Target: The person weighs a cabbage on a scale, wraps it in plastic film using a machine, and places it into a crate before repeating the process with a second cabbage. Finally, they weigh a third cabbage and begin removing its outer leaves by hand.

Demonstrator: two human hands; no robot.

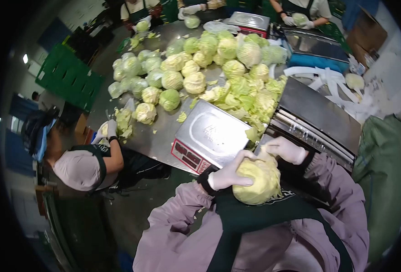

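A pale yellow-green cabbage (256, 183) is held in front of my dark apron. My left hand (232, 174), in a white glove, grips its left side with the thumb across the front. My right hand (286, 150), gloved as well, is closed at the top right of the cabbage on a leaf edge; its fingertips are partly hidden. Just beyond my hands lies a digital scale (214, 133) with a bare metal plate and a red display panel. Loose cabbage leaves (248, 102) are heaped behind the scale.
Many cabbages (194, 83) cover the metal table (141, 140). A wrapping machine (316, 120) stands at right, beside a green sack (384, 167). One co-worker (85, 167) works at left; others stand across the table, near a second scale (249, 22). Green crates (69, 77) are stacked at left.
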